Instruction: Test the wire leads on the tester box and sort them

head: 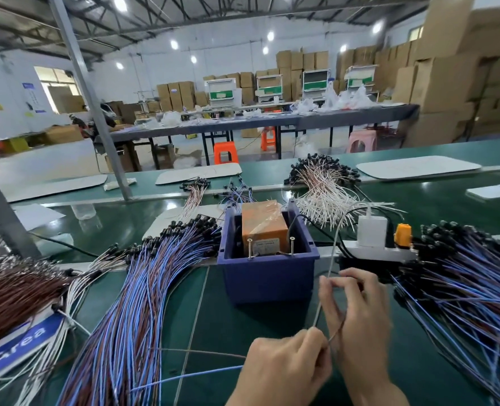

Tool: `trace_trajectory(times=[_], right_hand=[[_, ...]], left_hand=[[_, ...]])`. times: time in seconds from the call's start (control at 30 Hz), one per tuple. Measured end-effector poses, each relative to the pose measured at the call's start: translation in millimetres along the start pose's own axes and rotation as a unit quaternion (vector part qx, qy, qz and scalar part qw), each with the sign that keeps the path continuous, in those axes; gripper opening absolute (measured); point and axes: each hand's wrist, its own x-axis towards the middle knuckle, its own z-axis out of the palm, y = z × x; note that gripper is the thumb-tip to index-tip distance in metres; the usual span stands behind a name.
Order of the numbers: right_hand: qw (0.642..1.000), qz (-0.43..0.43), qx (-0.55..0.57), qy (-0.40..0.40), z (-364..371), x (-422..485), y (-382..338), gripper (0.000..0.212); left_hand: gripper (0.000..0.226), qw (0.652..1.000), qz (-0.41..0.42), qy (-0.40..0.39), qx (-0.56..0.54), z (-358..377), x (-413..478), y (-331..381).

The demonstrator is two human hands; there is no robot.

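Wire leads lie in heaps round the tester box [267, 276], a blue tub holding one orange unit [264, 227] with two upright screws [249, 247] at its near edge. One blue-and-brown heap [143, 288] lies just left of the box, one brown heap [14, 291] farther left, one blue heap [462, 288] to its right, one white heap [322, 186] behind it, and two small bunches [196, 194] also behind. In front of the box and to its right, a single wire lead [319, 309] runs between both hands. The left hand [283, 367] pinches its near end with curled fingers [310, 335], and the right hand [357, 312] pinches it higher up. One power strip [374, 253] lies just right of the box, carrying one white charger [371, 230] and one orange plug [403, 234]. All of it sits on a green surface [242, 332]. Beyond the box is a hall stacked with cardboard cartons [448, 83], with two orange stools [225, 152] and one pink stool [361, 140].
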Motion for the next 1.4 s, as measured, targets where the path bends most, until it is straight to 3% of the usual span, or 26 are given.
trace_trajectory(times=[0.1, 0.17, 0.27, 0.33, 0.47, 0.53, 0.63, 0.73, 0.8, 0.9, 1.0, 1.1, 1.13, 1.17, 1.23, 1.27, 1.33, 1.4], right_hand=[[0.998, 0.018, 0.034, -0.046, -2.9, 0.4, -2.1, 0.040], [0.985, 0.118, 0.118, -0.044, -5.0, 0.9, -4.8, 0.035], [0.935, 0.248, 0.254, 0.010, -4.0, 5.8, -3.0, 0.028], [0.864, 0.348, 0.362, 0.033, -3.9, 13.4, 5.5, 0.029], [0.639, 0.508, 0.577, 0.027, -8.1, 23.9, 18.7, 0.035], [0.593, 0.517, 0.617, 0.001, -8.4, 24.2, 12.3, 0.035], [0.566, 0.500, 0.650, -0.092, -2.9, 17.8, -3.5, 0.028], [0.595, 0.451, 0.629, -0.216, 0.5, 5.8, -21.5, 0.034], [0.641, 0.402, 0.591, -0.280, 0.6, -1.2, -31.6, 0.039], [0.727, 0.313, 0.509, -0.339, -0.5, -8.0, -34.3, 0.024], [0.793, 0.223, 0.447, -0.348, -1.2, -18.6, -34.7, 0.035], [0.810, 0.183, 0.423, -0.361, -0.4, -19.1, -36.2, 0.031], [0.833, 0.170, 0.391, -0.353, -0.8, -17.2, -32.3, 0.025], [0.826, 0.192, 0.392, -0.357, 1.3, -17.8, -29.6, 0.020], [0.852, 0.130, 0.371, -0.346, 3.6, -22.8, -40.8, 0.022], [0.888, 0.086, 0.320, -0.320, 4.6, -25.2, -49.0, 0.025], [0.917, 0.075, 0.290, -0.264, 10.2, -33.6, -48.4, 0.036], [0.922, 0.037, 0.236, -0.305, 3.9, -29.2, -41.7, 0.039]], left_hand=[[0.010, 0.999, 0.006, -0.009, -0.039, -0.3, -2.4, 0.9], [0.005, 0.998, 0.008, -0.013, -0.054, -2.6, -3.2, -1.8], [0.007, 1.000, 0.006, -0.008, -0.014, -7.0, -2.8, -12.2], [0.007, 0.999, -0.030, 0.027, 0.010, -11.4, -3.7, -22.8], [0.016, 0.979, -0.165, 0.104, 0.061, -24.1, -7.1, -45.2], [0.029, 0.963, -0.227, 0.115, 0.090, -26.0, -7.2, -48.5], [0.042, 0.953, -0.260, 0.135, 0.078, -25.1, -4.4, -41.6], [0.045, 0.964, -0.225, 0.129, 0.059, -23.1, -1.8, -28.7], [0.045, 0.968, -0.218, 0.120, 0.043, -21.7, -1.0, -21.4], [0.042, 0.972, -0.218, 0.085, 0.024, -17.2, -0.8, -16.8], [0.033, 0.983, -0.167, 0.078, 0.023, -9.5, -1.1, -17.5], [0.037, 0.987, -0.136, 0.074, 0.047, -3.3, 0.2, -16.6], [0.033, 0.988, -0.131, 0.073, 0.045, -2.6, 0.1, -16.3], [0.028, 0.988, -0.127, 0.074, 0.039, -2.4, 0.1, -16.9], [0.021, 0.990, -0.116, 0.081, 0.022, -2.6, 0.3, -18.7], [0.019, 0.990, -0.109, 0.084, 0.016, -3.2, 0.4, -19.5], [0.027, 0.991, -0.110, 0.072, 0.015, -5.3, 0.1, -20.5], [0.052, 0.990, -0.137, 0.036, 0.023, -7.1, -0.7, -23.1]])
